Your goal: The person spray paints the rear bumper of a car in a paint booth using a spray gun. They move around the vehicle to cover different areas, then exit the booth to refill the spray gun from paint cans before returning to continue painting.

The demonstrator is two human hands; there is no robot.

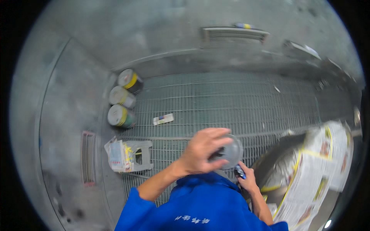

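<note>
My left hand [200, 152] is curled over the side of a round, translucent grey cup [233, 152], thumb and fingers on its rim. Just below and to the right, my right hand [249, 181] is wrapped around the blue-and-dark handle of what looks like a spray gun [240, 171]. The cup appears to sit on top of the gun, but the joint between them is hidden. Both hands are in front of my blue top, above the grated floor. Close on my right stands a dark curved panel [275, 158] partly covered with taped newspaper [306, 184].
Three lidded paint cans [122, 97] stand in a row along the left wall. Nearer, a grey plastic stool [145, 156] bears papers [117, 156]. A small white carton [163, 119] lies on the grated floor [223, 100]. Vents [236, 34] are set in the walls.
</note>
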